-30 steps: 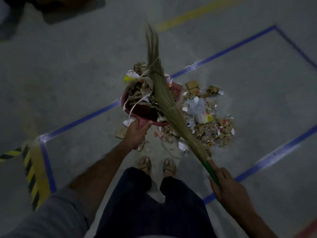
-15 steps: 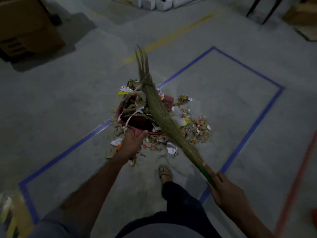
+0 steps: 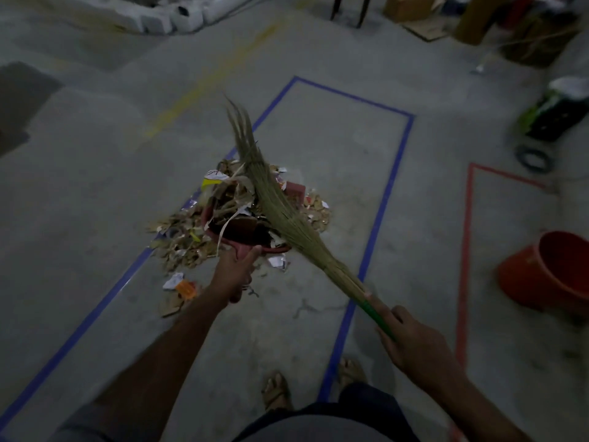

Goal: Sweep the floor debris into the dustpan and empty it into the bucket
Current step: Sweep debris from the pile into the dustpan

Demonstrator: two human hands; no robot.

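Both hands [image 3: 234, 275] seemingly grip dustpan [image 3: 245, 236], broom [image 3: 287, 215].

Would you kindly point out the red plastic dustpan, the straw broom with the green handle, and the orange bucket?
red plastic dustpan [image 3: 243, 231], head view, dark inner floor.
straw broom with the green handle [image 3: 280, 212], head view, middle of the bristles.
orange bucket [image 3: 526, 279], head view, outer wall.

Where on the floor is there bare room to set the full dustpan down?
Bare concrete lies between the debris pile and the bucket, inside the blue tape line. It is crowded around the dustpan and left of it.
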